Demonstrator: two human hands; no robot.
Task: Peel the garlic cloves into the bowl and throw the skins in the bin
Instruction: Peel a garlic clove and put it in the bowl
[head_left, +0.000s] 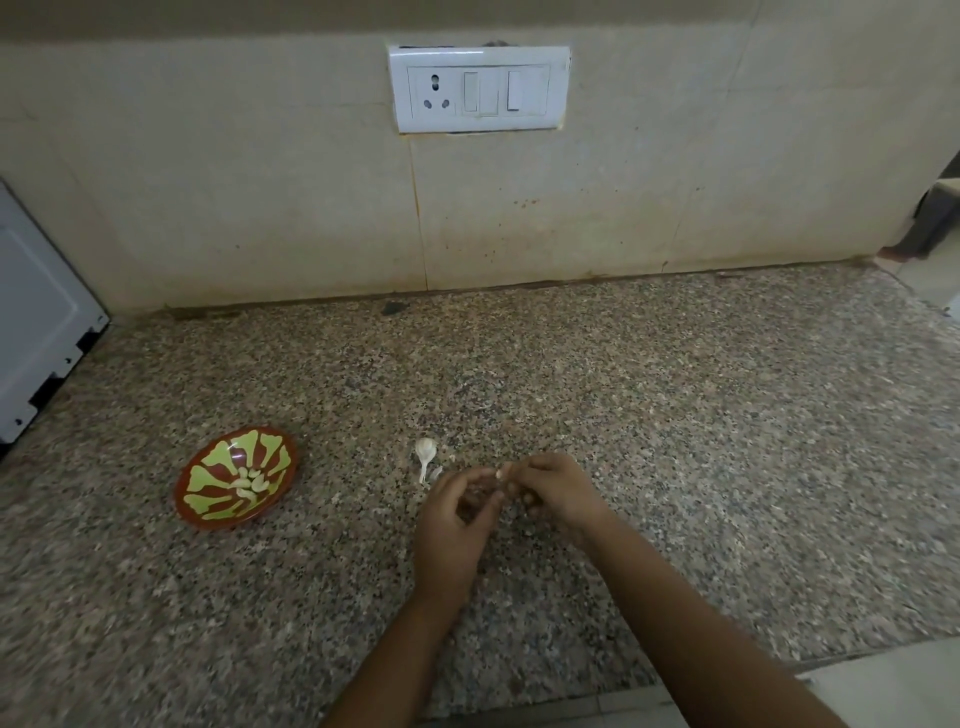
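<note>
White appliance (36, 322) is sitting at the far left edge of the table (675, 441). Patterned bowl (208, 480) is holding the peeled cloves (252, 486). Right of it, an unpeeled clove (426, 451) is lying on the table, skin bits beside it. My left hand (457, 519) and right hand (556, 493) are curling together just above the table, fingertips pinching a small garlic clove (500, 474) between them.

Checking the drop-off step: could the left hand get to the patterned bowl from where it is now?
Probably yes. The bowl sits to the left of the left hand with only bare countertop between them. It is busy, though, pinching a garlic clove with the right hand.
</note>
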